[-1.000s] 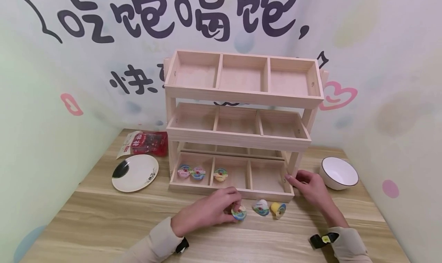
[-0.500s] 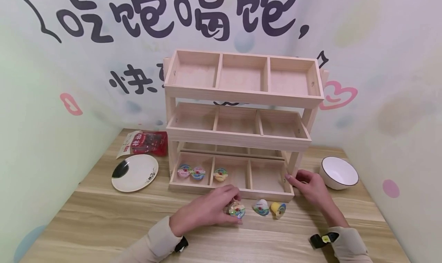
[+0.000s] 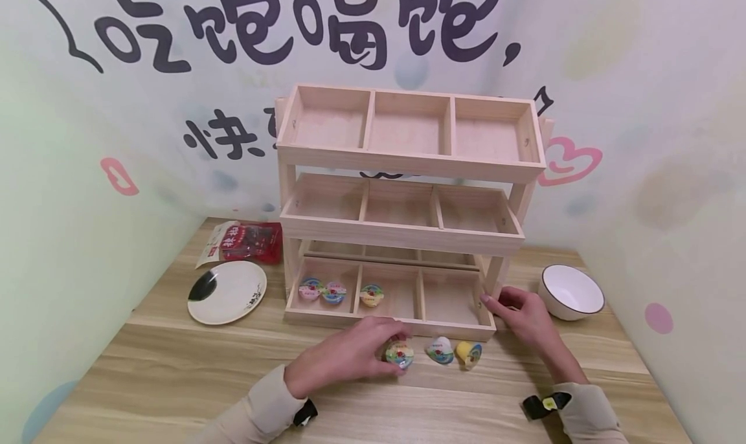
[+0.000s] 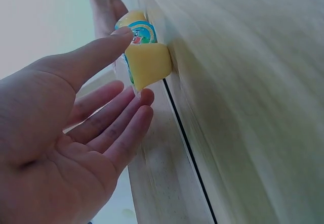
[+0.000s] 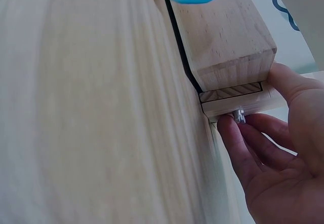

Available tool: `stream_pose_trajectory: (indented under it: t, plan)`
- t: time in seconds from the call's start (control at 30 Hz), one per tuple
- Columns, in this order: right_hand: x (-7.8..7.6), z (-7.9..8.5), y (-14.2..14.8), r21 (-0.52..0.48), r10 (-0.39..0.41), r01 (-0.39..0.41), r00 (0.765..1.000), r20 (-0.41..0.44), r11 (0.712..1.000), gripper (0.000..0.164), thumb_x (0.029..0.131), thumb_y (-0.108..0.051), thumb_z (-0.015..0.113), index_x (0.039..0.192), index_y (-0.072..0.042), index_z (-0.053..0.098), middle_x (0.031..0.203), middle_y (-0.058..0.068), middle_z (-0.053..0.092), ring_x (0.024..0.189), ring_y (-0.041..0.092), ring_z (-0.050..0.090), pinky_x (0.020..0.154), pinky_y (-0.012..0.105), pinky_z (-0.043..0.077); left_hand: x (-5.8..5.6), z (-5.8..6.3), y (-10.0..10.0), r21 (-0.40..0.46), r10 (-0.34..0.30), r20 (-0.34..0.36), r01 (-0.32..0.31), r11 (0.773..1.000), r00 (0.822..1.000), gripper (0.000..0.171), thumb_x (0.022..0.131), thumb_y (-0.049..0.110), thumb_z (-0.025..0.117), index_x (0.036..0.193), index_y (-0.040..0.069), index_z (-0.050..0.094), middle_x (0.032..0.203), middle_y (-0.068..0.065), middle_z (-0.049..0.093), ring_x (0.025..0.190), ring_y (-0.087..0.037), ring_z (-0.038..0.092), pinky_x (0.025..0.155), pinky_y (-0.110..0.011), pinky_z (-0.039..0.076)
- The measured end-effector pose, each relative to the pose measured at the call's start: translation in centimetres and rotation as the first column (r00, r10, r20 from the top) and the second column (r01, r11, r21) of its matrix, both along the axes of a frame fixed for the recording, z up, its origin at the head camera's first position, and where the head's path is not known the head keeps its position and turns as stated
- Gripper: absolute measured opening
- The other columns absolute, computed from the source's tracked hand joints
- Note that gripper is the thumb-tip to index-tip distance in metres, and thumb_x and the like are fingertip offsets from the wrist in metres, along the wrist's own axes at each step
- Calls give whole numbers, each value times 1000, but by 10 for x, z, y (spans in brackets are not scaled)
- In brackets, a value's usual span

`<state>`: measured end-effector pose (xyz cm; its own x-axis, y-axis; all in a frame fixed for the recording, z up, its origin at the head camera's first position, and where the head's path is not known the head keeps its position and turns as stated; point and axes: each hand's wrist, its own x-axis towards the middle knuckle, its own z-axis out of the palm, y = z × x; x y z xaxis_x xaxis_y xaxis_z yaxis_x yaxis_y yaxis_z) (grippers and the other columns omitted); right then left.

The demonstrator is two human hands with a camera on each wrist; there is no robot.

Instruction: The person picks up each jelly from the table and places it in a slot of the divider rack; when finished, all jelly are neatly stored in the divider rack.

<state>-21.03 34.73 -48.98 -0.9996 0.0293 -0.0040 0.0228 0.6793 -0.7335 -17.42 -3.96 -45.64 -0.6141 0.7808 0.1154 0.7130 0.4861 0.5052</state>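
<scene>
My left hand grips a small jelly cup on the table, thumb on the near side and fingers on the shelf side. The left wrist view has its yellow body upright between thumb and fingers. To its right lie a white jelly cup and a yellow jelly cup tipped on its side. My right hand holds the right end of the three-tier wooden shelf at the bottom tray, with fingertips beside a metal bolt in the right wrist view.
Two jelly cups sit in the bottom tray's left compartment, and one jelly cup in the middle one. Left of the shelf are a plate and a red snack bag. A white bowl stands at right.
The jelly cup at my left hand has gone from tilted to lid up and shifted slightly left. My left fingers spread, then drew in around it. The right hand stayed put.
</scene>
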Motion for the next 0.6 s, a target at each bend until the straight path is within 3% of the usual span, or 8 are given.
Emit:
stream_pose_trajectory:
  t: [0.43,0.6]
  plan:
    - [2,2,-3,-4,-10,10,1000,-1,1000,57,99,-57,74,129,-8,75,122,13,78,102,21,62,78,23,53,-6,-2,1,67,-29,129,21,998,991,47,85,25,94,125,7,77,110,3,79,98,2,67,91,-17,58]
    - [2,3,-3,-11,-3,2,1000,-10,1000,56,99,-56,75,127,-8,75,119,13,78,99,21,61,75,24,52,-7,-3,1,74,-47,128,38,997,991,37,84,24,95,115,10,79,98,6,76,89,1,65,84,-17,57]
